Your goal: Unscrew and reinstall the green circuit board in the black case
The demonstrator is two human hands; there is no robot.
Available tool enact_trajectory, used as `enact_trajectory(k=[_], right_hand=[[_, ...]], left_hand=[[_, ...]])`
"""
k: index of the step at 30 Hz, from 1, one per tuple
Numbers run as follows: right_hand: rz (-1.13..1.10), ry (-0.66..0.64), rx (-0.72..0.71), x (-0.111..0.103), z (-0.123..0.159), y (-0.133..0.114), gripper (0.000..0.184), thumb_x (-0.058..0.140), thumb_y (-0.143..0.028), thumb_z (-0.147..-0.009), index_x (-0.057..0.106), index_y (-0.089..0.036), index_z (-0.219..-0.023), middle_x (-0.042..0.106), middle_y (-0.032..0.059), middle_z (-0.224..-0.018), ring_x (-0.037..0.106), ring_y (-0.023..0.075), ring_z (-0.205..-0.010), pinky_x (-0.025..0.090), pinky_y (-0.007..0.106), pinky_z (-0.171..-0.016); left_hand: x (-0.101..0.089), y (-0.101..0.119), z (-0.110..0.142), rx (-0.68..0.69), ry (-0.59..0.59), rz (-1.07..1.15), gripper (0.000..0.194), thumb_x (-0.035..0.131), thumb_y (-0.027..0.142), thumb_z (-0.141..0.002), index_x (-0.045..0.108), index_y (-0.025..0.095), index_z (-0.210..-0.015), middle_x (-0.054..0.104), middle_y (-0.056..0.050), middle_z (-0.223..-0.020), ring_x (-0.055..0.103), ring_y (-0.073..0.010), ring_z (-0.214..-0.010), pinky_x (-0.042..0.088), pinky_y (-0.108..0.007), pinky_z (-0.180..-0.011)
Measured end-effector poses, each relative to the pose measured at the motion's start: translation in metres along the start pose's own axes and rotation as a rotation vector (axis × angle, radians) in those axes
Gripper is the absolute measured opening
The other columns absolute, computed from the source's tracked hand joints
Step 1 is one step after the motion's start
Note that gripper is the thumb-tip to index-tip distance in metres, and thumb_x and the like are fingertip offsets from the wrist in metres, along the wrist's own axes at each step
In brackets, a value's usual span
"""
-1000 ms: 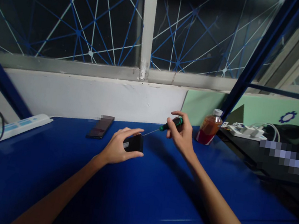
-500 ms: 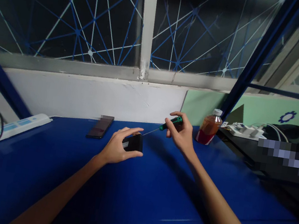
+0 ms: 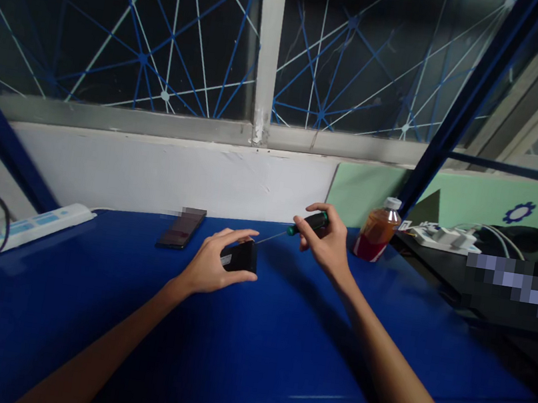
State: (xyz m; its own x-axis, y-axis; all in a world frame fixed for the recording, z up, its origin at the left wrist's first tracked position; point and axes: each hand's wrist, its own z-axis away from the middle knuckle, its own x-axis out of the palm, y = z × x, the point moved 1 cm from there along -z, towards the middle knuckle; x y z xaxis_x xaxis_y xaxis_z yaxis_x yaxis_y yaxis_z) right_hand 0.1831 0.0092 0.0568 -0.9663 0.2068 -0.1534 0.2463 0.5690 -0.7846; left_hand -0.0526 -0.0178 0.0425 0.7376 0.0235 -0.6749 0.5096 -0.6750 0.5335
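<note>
Near the middle of the frame, the left hand (image 3: 210, 265) holds a small black rectangular device (image 3: 242, 259) just above or on the table (image 3: 246, 353); which of the two is hard to tell. Its grip pinches the device along opposite edges, fingers over the far side and thumb along the near one, and a pale label shows close to the palm. Right of centre, the right hand (image 3: 332, 243) has its grip closed around the black and green handle of a screwdriver (image 3: 316, 222), with the index finger raised clear of it. The thin shaft slants down to the left, and its tip meets the device's upper right corner.

A dark smartphone (image 3: 179, 231) lies flat left of centre, beyond the left hand. Right of the right hand stands an upright capped bottle (image 3: 377, 232) of amber drink. A white and blue power strip (image 3: 55, 227) runs along the left edge of the frame, and a dark window (image 3: 210, 17) with blue and white lines fills the top.
</note>
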Motion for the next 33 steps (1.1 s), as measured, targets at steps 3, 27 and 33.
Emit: enact_trajectory(k=[3,27,33], right_hand=[[-0.044,-0.043,0.006,0.0,-0.001,0.002,0.038,0.064,-0.04,-0.08,0.043,-0.024,-0.106,0.061,-0.0041,-0.061,0.057,0.0118,-0.044,0.045,0.024,-0.042],[0.628,0.11,-0.042,-0.018,-0.009,0.011,0.02,0.062,-0.032,-0.072,0.056,-0.023,-0.088,0.058,-0.0029,-0.056,0.055,0.0149,-0.053,0.04,0.028,-0.056],[0.875,0.012,-0.032,-0.013,-0.009,0.021,0.021,0.057,-0.037,-0.072,0.057,-0.024,-0.089,0.057,-0.0009,-0.059,0.052,0.017,-0.056,0.031,0.027,-0.054]], left_hand=[[0.0,0.0,0.0,0.0,0.002,0.006,0.064,0.076,0.04,-0.07,0.052,0.027,-0.127,0.064,-0.007,-0.112,0.059,-0.027,-0.106,0.038,-0.052,-0.101],[0.017,-0.016,0.004,-0.023,-0.208,-0.222,0.072,0.074,0.049,-0.07,0.045,0.035,-0.134,0.061,-0.006,-0.113,0.054,-0.0288,-0.105,0.039,-0.047,-0.093],[0.028,-0.021,0.007,0.051,-0.282,-0.272,0.075,0.075,0.049,-0.069,0.044,0.033,-0.135,0.062,-0.007,-0.11,0.053,-0.0296,-0.103,0.036,-0.048,-0.093]])
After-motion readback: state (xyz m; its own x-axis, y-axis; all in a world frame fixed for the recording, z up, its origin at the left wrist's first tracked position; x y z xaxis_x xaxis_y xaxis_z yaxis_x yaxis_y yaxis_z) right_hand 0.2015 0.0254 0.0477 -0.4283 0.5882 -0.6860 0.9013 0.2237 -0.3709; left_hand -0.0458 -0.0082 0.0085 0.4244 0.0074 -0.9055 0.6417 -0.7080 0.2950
